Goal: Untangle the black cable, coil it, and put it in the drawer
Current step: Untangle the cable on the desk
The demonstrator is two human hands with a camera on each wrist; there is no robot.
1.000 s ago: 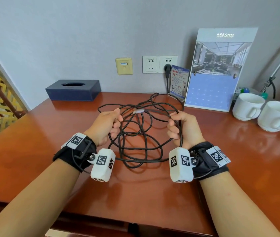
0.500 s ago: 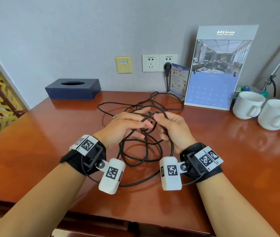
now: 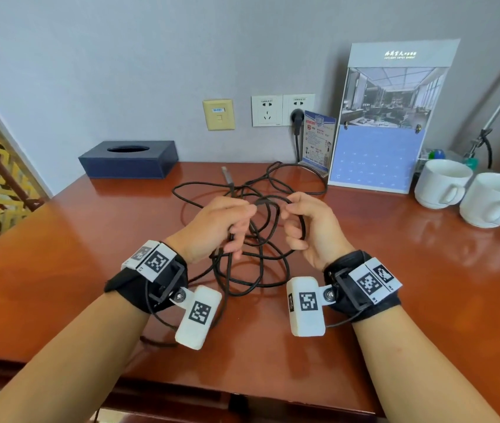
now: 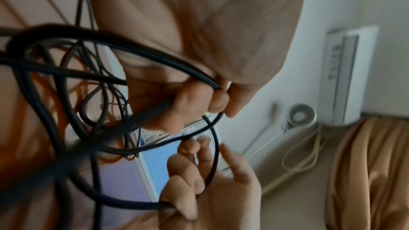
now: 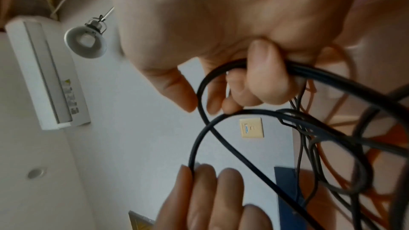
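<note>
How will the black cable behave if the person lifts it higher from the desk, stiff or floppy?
Probably floppy: the black cable sags in loose loops between the left hand and the right hand. It likely drags along more tangle, since many strands cross on the desk. It seems light, held by fingertips only.

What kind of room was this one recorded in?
Probably a hotel room: a wooden desk holds a branded stand-up calendar, two white cups and a tissue box, below wall sockets.

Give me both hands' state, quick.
Left hand: closed, gripping strands of the black cable.
Right hand: closed, gripping strands of the same cable.
</note>
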